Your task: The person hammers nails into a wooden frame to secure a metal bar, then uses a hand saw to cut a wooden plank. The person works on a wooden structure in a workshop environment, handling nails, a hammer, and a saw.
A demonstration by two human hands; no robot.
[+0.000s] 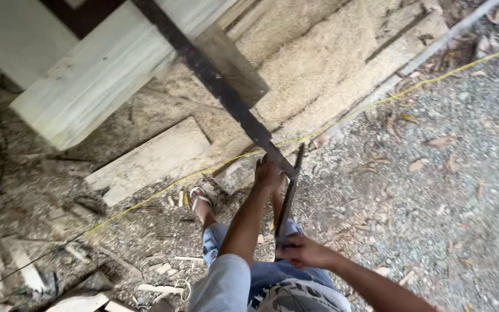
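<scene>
Covering most of the ground point(434, 190) is gravel with dry leaves, and to the left of it sawdust point(307, 63) lies thick over flat boards. A big pale timber beam point(99, 75) slants across the upper left, its cut end low and near. A smaller flat board point(151, 159) rests below it on the sawdust, and a thin yellow string point(371, 104) runs slantwise from the lower left to the upper right. No box, bucket or other container shows anywhere.

A long dark metal square point(220, 86) reaches from the top edge down to the middle, where its short arm bends back toward the person. The left hand point(268, 173) is stretched forward on a straight arm, resting at the corner of the square; whether its fingers close round the blade cannot be told. The right hand point(301, 251) is held near the body, elbow bent, its fingers closed round the lower end of the short arm. A sandalled foot point(199, 202) stands on wood scraps.
</scene>
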